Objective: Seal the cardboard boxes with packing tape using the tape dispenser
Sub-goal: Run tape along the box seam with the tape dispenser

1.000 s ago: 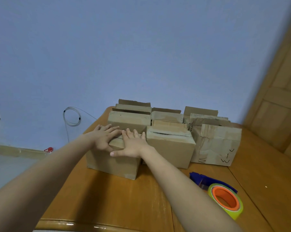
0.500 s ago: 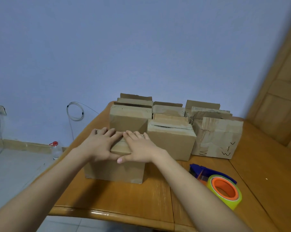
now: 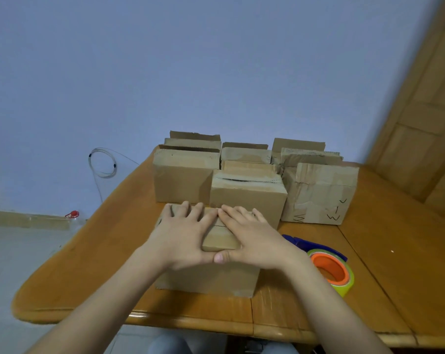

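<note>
The wooden bench (image 3: 101,264) carries a cluster of cardboard boxes (image 3: 183,180) at its far side, and the nearest box (image 3: 211,279) sits out front by the near edge. The left hand (image 3: 183,238) and right hand (image 3: 257,241) press flat on its top flaps, fingers straight and spread, thumbs tip to tip, gripping nothing. The tape dispenser (image 3: 331,269) lies untouched on the bench, just right of that box.

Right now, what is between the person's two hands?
In the head view, only the closed top of the cardboard box shows between the left hand and right hand.
</note>
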`<action>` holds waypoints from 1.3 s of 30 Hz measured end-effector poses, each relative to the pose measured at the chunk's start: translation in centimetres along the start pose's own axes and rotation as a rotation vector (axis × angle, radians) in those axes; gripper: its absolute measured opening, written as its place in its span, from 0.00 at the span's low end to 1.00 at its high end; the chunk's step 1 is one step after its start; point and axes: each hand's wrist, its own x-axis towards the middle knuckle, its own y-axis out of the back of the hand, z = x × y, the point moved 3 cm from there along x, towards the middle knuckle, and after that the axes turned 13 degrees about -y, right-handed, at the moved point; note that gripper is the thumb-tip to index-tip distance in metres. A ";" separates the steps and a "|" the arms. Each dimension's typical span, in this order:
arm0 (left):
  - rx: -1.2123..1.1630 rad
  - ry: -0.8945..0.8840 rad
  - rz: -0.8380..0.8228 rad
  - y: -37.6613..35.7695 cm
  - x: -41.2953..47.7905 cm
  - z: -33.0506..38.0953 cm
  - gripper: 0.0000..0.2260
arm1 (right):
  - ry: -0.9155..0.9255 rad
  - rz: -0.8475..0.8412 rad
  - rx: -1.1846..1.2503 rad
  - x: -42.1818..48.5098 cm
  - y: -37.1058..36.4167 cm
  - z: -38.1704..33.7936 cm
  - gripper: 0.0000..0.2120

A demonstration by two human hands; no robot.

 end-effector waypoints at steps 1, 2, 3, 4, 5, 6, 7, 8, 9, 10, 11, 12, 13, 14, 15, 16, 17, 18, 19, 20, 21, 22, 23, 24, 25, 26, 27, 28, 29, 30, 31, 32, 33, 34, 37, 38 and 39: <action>-0.008 -0.004 0.001 0.1 0.3 0.6 0.57 | -0.003 -0.009 0.004 -0.3 0.0 0.7 0.49; -0.012 -0.007 0.001 0.1 0.6 1.1 0.57 | -0.007 -0.012 0.011 -0.6 0.0 1.3 0.51; -0.013 -0.011 0.003 0.2 0.9 1.6 0.56 | -0.014 -0.009 0.016 -0.9 0.1 1.9 0.52; -0.012 -0.016 0.006 0.2 1.3 2.1 0.56 | -0.022 -0.002 0.020 -1.1 0.1 2.5 0.53; -0.012 -0.018 0.010 0.3 1.7 2.4 0.56 | -0.028 0.011 0.023 -1.3 0.1 3.0 0.54; -0.016 -0.018 0.013 0.3 2.1 2.7 0.55 | -0.029 0.026 0.031 -1.4 0.1 3.4 0.53; -0.025 -0.014 0.015 0.4 2.4 2.9 0.55 | -0.022 0.042 0.055 -1.5 0.1 3.8 0.52; -0.036 -0.008 0.019 0.3 2.7 3.0 0.53 | -0.009 0.058 0.111 -1.6 0.1 4.2 0.50; -0.047 0.001 0.024 0.3 2.9 3.0 0.52 | 0.005 0.078 0.211 -1.7 0.2 4.7 0.47; -0.056 0.008 0.027 0.2 2.9 2.9 0.50 | 0.007 0.109 0.336 -1.9 0.4 5.3 0.43; -0.062 0.014 0.032 0.1 2.8 2.8 0.49 | -0.006 0.160 0.454 -2.1 0.6 6.1 0.38; -0.066 0.014 0.039 0.0 2.7 2.7 0.49 | -0.042 0.226 0.545 -2.4 0.9 7.2 0.32; -0.070 0.012 0.042 -0.1 2.7 2.6 0.50 | -0.089 0.293 0.591 -2.6 1.2 8.5 0.25; -0.074 0.010 0.041 -0.1 2.7 2.6 0.51 | -0.141 0.336 0.582 -2.9 1.4 9.7 0.21; -0.081 0.010 0.039 -0.1 2.7 2.6 0.53 | -0.185 0.333 0.523 -3.0 1.4 11.0 0.21; -0.089 0.011 0.040 -0.1 2.8 2.6 0.54 | -0.228 0.278 0.429 -3.1 1.1 12.1 0.25; -0.094 0.013 0.043 -0.1 2.8 2.7 0.55 | -0.267 0.193 0.332 -3.1 0.6 13.1 0.29; -0.093 0.016 0.046 -0.1 2.8 2.7 0.55 | -0.307 0.100 0.252 -3.1 -0.2 14.1 0.33; -0.093 0.021 0.048 -0.2 2.8 2.8 0.54 | -0.343 0.020 0.193 -3.1 -1.0 15.0 0.36; -0.099 0.026 0.050 -0.2 2.8 2.7 0.54 | -0.380 -0.049 0.153 -3.2 -1.9 15.7 0.38; -0.105 0.030 0.049 -0.2 2.8 2.7 0.54 | -0.410 -0.101 0.129 -3.3 -2.6 16.2 0.39; -0.109 0.032 0.047 -0.2 2.8 2.7 0.54 | -0.435 -0.137 0.125 -3.3 -3.3 16.7 0.40; -0.110 0.032 0.041 -0.2 2.8 2.8 0.54 | -0.452 -0.162 0.137 -3.4 -3.7 16.9 0.39; -0.111 0.031 0.034 -0.2 2.8 2.8 0.55 | -0.464 -0.175 0.149 -3.4 -3.9 17.1 0.39; -0.114 0.031 0.032 -0.2 2.8 2.8 0.55 | -0.467 -0.173 0.153 -3.4 -4.1 17.2 0.37; -0.121 0.030 0.036 -0.1 2.8 2.8 0.55 | -0.467 -0.156 0.148 -3.3 -4.3 17.2 0.35; -0.127 0.029 0.039 -0.1 2.7 2.8 0.55 | -0.469 -0.128 0.139 -3.2 -4.3 17.1 0.34; -0.130 0.029 0.039 0.0 2.7 2.8 0.55 | -0.475 -0.100 0.131 -3.1 -4.4 17.2 0.33; -0.127 0.028 0.034 0.0 2.7 2.8 0.54 | -0.483 -0.076 0.123 -3.0 -4.6 17.3 0.32; -0.122 0.028 0.029 -0.1 2.7 2.8 0.54 | -0.496 -0.062 0.117 -3.0 -4.7 17.5 0.31; -0.119 0.029 0.026 0.0 2.7 2.8 0.54 | -0.507 -0.050 0.107 -3.0 -4.8 17.6 0.30; -0.118 0.031 0.025 0.0 2.7 2.8 0.53 | -0.514 -0.034 0.098 -3.0 -4.9 17.7 0.29; -0.116 0.032 0.018 0.0 2.7 2.9 0.53 | -0.513 -0.014 0.091 -3.1 -4.8 17.8 0.28; -0.112 0.034 0.011 0.0 2.7 2.9 0.53 | -0.501 0.024 0.089 -3.2 -4.7 17.8 0.27; -0.104 0.039 0.001 0.1 2.7 2.9 0.52 | -0.462 0.222 0.072 -3.5 -3.4 17.8 0.24; -0.107 0.041 0.001 0.1 2.7 2.9 0.52 | -0.457 0.303 0.069 -3.6 -2.8 17.8 0.24; -0.113 0.044 0.005 0.2 2.7 2.9 0.52 | -0.453 0.388 0.066 -3.8 -2.0 17.8 0.23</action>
